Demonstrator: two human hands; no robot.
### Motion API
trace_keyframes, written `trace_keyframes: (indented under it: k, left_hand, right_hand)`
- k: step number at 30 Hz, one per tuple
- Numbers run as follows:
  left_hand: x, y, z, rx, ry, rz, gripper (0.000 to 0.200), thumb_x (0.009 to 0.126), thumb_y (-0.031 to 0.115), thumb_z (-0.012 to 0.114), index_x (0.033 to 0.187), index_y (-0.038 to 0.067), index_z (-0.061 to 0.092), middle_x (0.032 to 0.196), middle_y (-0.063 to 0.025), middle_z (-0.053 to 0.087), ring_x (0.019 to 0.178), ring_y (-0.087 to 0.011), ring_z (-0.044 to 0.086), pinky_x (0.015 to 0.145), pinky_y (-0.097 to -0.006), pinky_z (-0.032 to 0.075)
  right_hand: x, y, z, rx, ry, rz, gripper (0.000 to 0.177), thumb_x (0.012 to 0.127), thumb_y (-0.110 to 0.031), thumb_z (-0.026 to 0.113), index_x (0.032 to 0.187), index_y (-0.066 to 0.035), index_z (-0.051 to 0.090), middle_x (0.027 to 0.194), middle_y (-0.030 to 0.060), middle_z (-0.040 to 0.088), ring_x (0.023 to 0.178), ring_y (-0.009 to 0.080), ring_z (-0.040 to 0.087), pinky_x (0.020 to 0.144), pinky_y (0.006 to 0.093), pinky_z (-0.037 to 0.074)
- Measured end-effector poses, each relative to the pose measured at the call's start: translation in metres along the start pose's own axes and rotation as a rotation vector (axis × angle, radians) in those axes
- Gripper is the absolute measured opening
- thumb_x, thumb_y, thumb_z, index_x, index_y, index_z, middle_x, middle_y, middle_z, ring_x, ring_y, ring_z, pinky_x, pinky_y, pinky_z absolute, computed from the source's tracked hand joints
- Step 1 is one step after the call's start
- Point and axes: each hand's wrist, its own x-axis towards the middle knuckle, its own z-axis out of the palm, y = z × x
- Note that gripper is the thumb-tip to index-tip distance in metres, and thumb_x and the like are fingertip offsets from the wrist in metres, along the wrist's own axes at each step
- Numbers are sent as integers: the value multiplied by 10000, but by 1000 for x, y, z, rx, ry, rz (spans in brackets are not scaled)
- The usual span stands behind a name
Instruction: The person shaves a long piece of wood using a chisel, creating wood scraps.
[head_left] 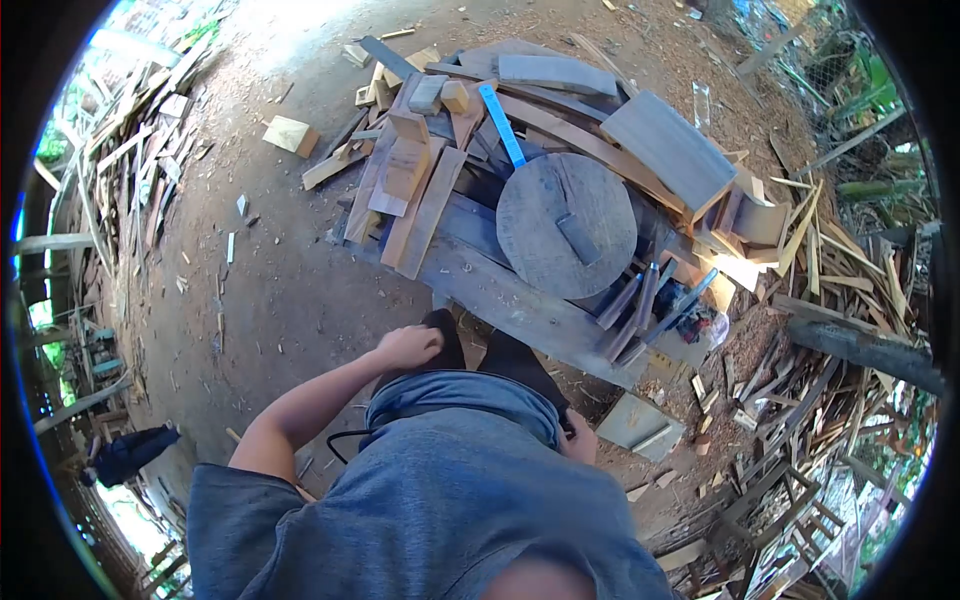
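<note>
My left hand [409, 346] is at my left thigh, its fingers curled in, and nothing shows in it. Beside my right hip is my right hand [578, 437], against the dark trousers; its fingers are partly hidden. In front of me stands a low wooden workbench [480, 275]. On it lie a round wooden disc [540, 225] with a small dark block [578, 240] on top, a blue ruler [502, 125], and several chisel-like tools with long handles [648, 300]. Neither hand touches these.
Planks and blocks are piled on the bench, including a thick board [670, 150]. A loose wood block [291, 136] lies on the dirt floor. Scrap wood heaps [150, 170] line the left, with more on the right. Another person [130, 455] is at the far left.
</note>
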Motion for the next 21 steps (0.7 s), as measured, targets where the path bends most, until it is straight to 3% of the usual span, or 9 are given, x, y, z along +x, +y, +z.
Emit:
trace_keyframes:
  k: [4,5,7,11,13,14,16,17,21]
  left_hand:
    - [-58,-3,-8,-18,-190,-538,501,856,574,525,987,107,652,902,-163,676,786,-313,680,693,-479,531]
    - [-63,-5,-6,-22,-190,-544,501,856,574,525,987,107,652,902,-163,676,786,-313,680,693,-479,531]
    - [-73,-9,-2,-443,-234,-742,516,861,547,572,960,49,664,866,-154,673,881,-299,665,738,-442,525]
    - [-74,-48,33,-668,-60,-540,428,852,453,625,899,29,667,842,-143,665,851,-255,664,712,-406,519]
    - [-76,-52,40,-435,133,-462,317,848,388,621,881,73,640,877,-149,672,862,-305,670,754,-440,514]
    - [-77,-52,40,-439,138,-466,317,848,388,621,881,73,640,877,-149,672,862,-305,670,754,-440,514]
    - [-81,-48,31,-450,274,-634,279,848,343,611,902,69,622,919,-152,673,935,-322,649,789,-438,502]
    - [-82,-54,29,-449,276,-632,279,848,343,611,902,69,622,919,-152,673,935,-322,649,789,-438,502]
    - [-84,-71,28,-484,391,-625,282,850,351,607,929,81,617,943,-150,679,931,-335,650,790,-443,504]
  right_hand:
    - [11,1,3,-16,93,-77,342,778,-90,719,1095,-9,618,944,173,666,868,258,670,725,342,514]
    - [12,-4,0,-9,80,-77,336,774,-83,719,1088,-13,623,941,179,662,869,253,668,729,339,509]
    - [15,-8,-1,-9,77,-120,295,767,-62,712,1045,-5,634,912,189,653,845,257,662,746,332,498]
    - [26,-8,7,-43,142,-287,215,797,-42,672,1000,17,628,897,186,644,824,265,653,750,323,491]
    - [28,-39,2,-12,58,-412,149,838,-43,618,961,42,629,850,177,651,788,255,657,722,312,489]
    - [33,-43,1,-12,52,-417,149,838,-43,618,961,42,629,850,177,651,788,255,657,722,312,489]
    - [45,-45,-9,51,-217,-138,129,863,-49,578,911,60,627,773,165,642,700,241,633,672,304,476]
    - [49,-42,-7,61,-247,-123,178,892,-107,581,930,54,646,730,95,654,668,129,603,627,280,472]
    - [50,-64,7,-43,-152,-342,192,884,-130,589,885,59,629,712,95,633,620,129,553,600,287,448]
